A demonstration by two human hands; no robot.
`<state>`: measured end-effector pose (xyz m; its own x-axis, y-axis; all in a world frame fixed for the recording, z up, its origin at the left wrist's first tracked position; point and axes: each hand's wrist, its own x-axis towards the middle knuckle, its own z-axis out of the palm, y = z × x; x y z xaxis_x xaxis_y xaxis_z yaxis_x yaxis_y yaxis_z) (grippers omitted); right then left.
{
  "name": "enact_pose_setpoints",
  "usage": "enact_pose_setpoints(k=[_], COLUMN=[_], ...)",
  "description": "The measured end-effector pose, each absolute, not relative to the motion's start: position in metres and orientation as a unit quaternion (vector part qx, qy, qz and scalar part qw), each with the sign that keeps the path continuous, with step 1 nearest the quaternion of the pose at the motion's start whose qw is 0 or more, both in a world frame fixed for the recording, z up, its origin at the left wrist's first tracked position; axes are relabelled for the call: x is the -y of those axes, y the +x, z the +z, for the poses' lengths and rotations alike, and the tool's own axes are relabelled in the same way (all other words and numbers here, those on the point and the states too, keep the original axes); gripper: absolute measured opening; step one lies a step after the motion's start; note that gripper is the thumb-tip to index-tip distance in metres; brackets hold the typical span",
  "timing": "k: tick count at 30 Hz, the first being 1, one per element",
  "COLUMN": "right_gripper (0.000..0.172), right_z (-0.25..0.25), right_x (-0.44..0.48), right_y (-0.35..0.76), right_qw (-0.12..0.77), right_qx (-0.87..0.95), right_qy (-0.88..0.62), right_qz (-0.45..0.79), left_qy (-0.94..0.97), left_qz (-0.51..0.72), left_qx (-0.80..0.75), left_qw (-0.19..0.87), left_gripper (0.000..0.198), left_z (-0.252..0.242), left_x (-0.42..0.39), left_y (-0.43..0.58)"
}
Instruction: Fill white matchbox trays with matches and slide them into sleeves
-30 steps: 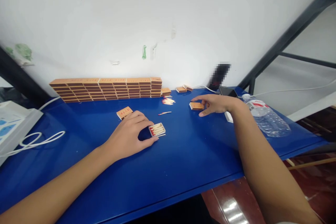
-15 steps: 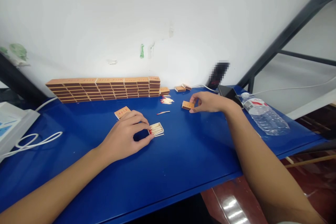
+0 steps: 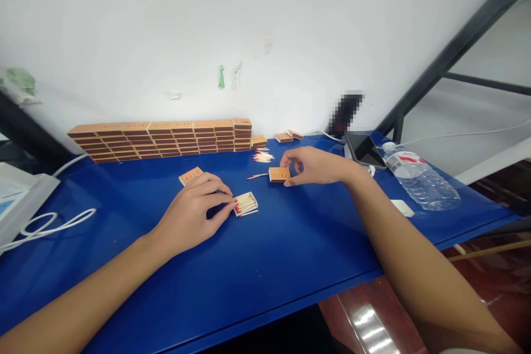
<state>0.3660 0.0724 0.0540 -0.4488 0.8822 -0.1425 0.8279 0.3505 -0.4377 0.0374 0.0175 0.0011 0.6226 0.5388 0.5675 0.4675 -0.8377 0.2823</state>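
My left hand point(image 3: 202, 206) is closed at the left end of an open matchbox tray point(image 3: 250, 197), thumb and index finger gripping its edge. The tray is full of red-tipped matches, and one match point(image 3: 249, 213) lies along its near side. My right hand point(image 3: 312, 166) pinches a closed-looking orange matchbox point(image 3: 279, 173) by its right end, just above the table. A single match point(image 3: 256, 176) lies left of that box. Behind my left fingers sits an orange matchbox cover point(image 3: 191, 176), partly hidden by the hand.
Stacked matchboxes point(image 3: 161, 141) form a long row against the wall. A loose pile of matches point(image 3: 263, 156) lies near its right end, with two matchboxes point(image 3: 285, 136) behind. A plastic bottle point(image 3: 423, 177) and a dark device point(image 3: 363, 148) are at right; a white cable point(image 3: 50, 229) curls at left.
My right hand has moved left with the matchbox, bringing it beside the single match and nearer the tray. The left hand stays at the tray, its fingertips slightly farther off the matches.
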Motion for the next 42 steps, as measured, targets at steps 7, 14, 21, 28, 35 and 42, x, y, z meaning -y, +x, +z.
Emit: enact_pose_setpoints(k=[7, 14, 21, 28, 35, 42], right_gripper=[0.033, 0.036, 0.041, 0.038, 0.041, 0.047], right_z=[0.055, 0.051, 0.054, 0.053, 0.038, 0.036], right_x=[-0.065, -0.052, -0.053, -0.047, -0.039, -0.044], right_y=[0.353, 0.335, 0.334, 0.318, 0.3, 0.301], right_qw=[0.053, 0.061, 0.086, 0.208, 0.275, 0.309], right_qx=[0.837, 0.859, 0.859, 0.869, 0.873, 0.857], right_qy=[-0.494, -0.44, -0.408, -0.349, -0.279, -0.326], right_qz=[0.23, 0.256, 0.297, 0.283, 0.291, 0.252], left_qy=[0.893, 0.901, 0.894, 0.878, 0.864, 0.868], left_qz=[0.33, 0.268, 0.307, 0.359, 0.401, 0.378], left_qx=[-0.295, -0.338, -0.323, -0.313, -0.301, -0.321], left_qw=[0.08, 0.042, 0.041, 0.04, 0.05, -0.002], left_gripper=[0.012, 0.038, 0.03, 0.038, 0.052, 0.034], left_z=[0.001, -0.001, 0.0, -0.002, -0.002, 0.017], left_x=[-0.017, -0.016, -0.019, -0.023, -0.023, -0.031], left_y=[0.04, 0.045, 0.042, 0.037, 0.033, 0.018])
